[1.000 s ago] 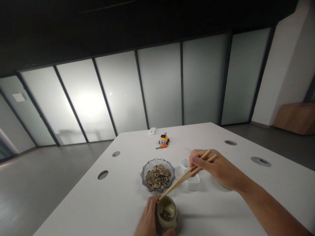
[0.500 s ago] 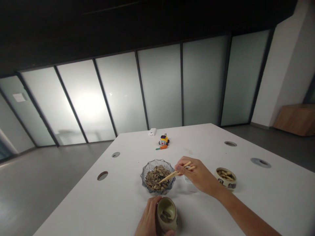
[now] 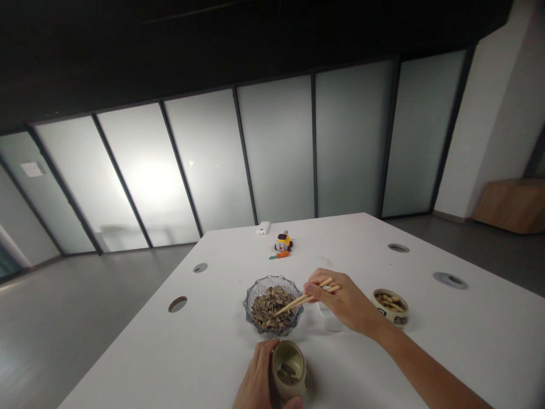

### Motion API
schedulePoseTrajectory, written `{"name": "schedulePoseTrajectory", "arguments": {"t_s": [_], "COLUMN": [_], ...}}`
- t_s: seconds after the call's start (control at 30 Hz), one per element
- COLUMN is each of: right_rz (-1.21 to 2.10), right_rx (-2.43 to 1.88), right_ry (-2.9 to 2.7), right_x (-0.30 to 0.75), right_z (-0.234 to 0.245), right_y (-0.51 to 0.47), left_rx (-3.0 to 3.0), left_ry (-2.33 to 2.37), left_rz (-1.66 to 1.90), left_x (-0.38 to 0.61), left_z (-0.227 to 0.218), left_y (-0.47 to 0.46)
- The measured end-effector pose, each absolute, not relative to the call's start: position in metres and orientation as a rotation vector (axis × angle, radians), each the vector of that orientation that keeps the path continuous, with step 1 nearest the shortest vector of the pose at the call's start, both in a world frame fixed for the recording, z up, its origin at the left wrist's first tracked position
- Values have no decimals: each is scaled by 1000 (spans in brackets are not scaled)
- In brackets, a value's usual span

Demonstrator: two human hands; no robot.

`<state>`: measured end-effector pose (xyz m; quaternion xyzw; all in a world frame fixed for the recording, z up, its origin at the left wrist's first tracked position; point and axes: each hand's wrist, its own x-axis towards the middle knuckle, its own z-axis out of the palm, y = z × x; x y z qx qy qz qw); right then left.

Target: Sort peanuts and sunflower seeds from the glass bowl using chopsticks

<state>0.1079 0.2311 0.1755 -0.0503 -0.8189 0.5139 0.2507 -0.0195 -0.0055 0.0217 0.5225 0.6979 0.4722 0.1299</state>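
Observation:
My right hand [image 3: 330, 298] grips a pair of wooden chopsticks [image 3: 303, 297], their tips down among the sunflower seeds [image 3: 272, 307]. The striped seeds lie in a clear glass bowl [image 3: 251, 292] with a scalloped rim. Closer to me, my left hand [image 3: 258, 375] wraps round the left side of a small ceramic cup [image 3: 304, 369], which leans with its mouth toward me. A few seeds [image 3: 288, 374] show inside the cup. Whether the chopstick tips pinch a seed is too small to tell.
Right of my forearm stands a ceramic bowl [image 3: 402, 321] of peanuts. A clear container [image 3: 330, 322] sits partly behind my right hand. Farther back on the white table [image 3: 204, 352] are a toy screwdriver [image 3: 281, 255], a yellow toy vehicle [image 3: 283, 242] and a white box-shaped device [image 3: 263, 228]. Round holes pierce the tabletop.
The chopsticks and my right hand have shifted very slightly, with the tips still among the seeds. My left hand stays on the cup.

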Motion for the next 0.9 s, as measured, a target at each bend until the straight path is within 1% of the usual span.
{"name": "schedulePoseTrajectory", "arguments": {"t_s": [0.2,0.4,0.57,0.9], "right_rz": [1372,1536,1542,1534], "right_rx": [-180,-132,-127,-144], "right_ry": [-2261,-2178,-2161,-2104], "right_x": [109,108,108,117], "right_z": [171,168,169,185], "right_y": [231,231,233,237], "left_rx": [1479,1489,1505,1493], "left_ry": [2034,2038,2030,2051], "left_rz": [1336,1375,1363,1347], "left_x": [-19,-21,-22,-22], "left_z": [20,14,16,15], "left_y": [-5,-4,-4,-5]}}
